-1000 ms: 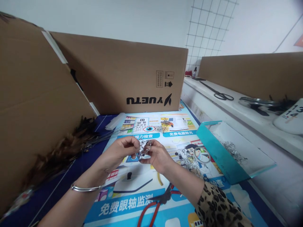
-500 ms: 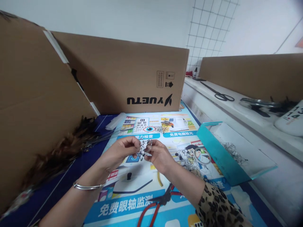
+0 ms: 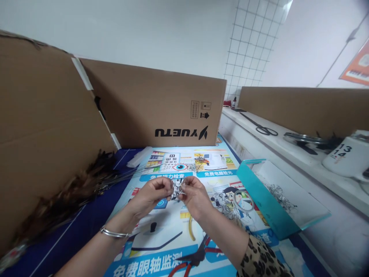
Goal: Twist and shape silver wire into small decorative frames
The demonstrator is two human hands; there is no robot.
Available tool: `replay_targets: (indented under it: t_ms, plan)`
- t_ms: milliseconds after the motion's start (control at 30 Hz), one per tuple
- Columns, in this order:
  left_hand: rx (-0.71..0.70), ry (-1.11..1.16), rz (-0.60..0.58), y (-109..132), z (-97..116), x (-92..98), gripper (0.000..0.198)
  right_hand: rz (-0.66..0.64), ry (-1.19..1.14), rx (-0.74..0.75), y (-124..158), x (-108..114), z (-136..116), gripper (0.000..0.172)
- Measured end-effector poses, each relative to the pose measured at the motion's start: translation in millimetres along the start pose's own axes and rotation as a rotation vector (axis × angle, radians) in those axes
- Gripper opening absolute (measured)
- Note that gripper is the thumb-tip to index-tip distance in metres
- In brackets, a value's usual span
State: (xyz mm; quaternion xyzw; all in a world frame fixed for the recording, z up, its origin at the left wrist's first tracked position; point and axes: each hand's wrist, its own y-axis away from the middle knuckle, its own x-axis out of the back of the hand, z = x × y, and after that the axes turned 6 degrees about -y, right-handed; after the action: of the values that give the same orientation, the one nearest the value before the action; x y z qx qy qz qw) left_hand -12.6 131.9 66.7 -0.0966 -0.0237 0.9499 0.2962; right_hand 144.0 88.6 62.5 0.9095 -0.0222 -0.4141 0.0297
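Both hands meet above the printed sheet. My left hand [image 3: 157,194] pinches the left side of a small tangled silvery wire piece [image 3: 176,189] with dark bits in it. On the piece's right side, my right hand [image 3: 196,194] closes thumb and fingers. Fingertips hide part of it, and its exact shape is too small to tell. Red-handled pliers [image 3: 198,254] lie below my right wrist. To the right of my right hand, a heap of thin wire pieces [image 3: 227,206] rests on the sheet, with a clear round ring [image 3: 243,201] on it.
A teal box [image 3: 268,207] with more wire pieces stands at the right. Brown feathers [image 3: 66,188] on thin stems lie at the left. Cardboard panels [image 3: 152,104] rise behind and left. Scissors [image 3: 261,127] and a white mug [image 3: 346,156] are on the right ledge.
The view has tilted upward, so most things sit lower in the picture. Both hands still hold the wire piece, with the fingers slightly shifted around it.
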Motion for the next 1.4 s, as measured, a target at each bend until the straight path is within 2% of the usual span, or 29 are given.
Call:
replay_targets:
  t_ms: [200, 333, 600, 833, 1033, 1167, 1400]
  plan:
    - [0.015, 0.063, -0.044, 0, 8, 14.3, 0.016, -0.090, 0.227, 0.029, -5, 0, -13, 0.020]
    - [0.006, 0.025, -0.074, 3, 17, 15.6, 0.015, -0.126, 0.348, 0.066, -5, -2, -20, 0.016]
    - [-0.196, -0.298, -0.195, 13, 41, 23.8, 0.012, -0.272, 0.585, 0.144, 11, -21, -40, 0.012]
    - [-0.284, -0.572, -0.221, 23, 61, 20.5, 0.012, -0.393, 0.672, 0.201, 16, -21, -48, 0.006]
    - [-0.328, -0.592, -0.231, 26, 62, 17.3, 0.014, -0.425, 0.750, 0.316, 19, -23, -51, 0.006]
    - [-0.329, -0.566, -0.227, 24, 57, 19.3, 0.013, -0.411, 0.706, 0.310, 22, -26, -52, 0.007]
    - [-0.304, -0.530, -0.192, 19, 49, 16.6, 0.013, -0.306, 0.421, 0.207, 14, -19, -40, 0.012]
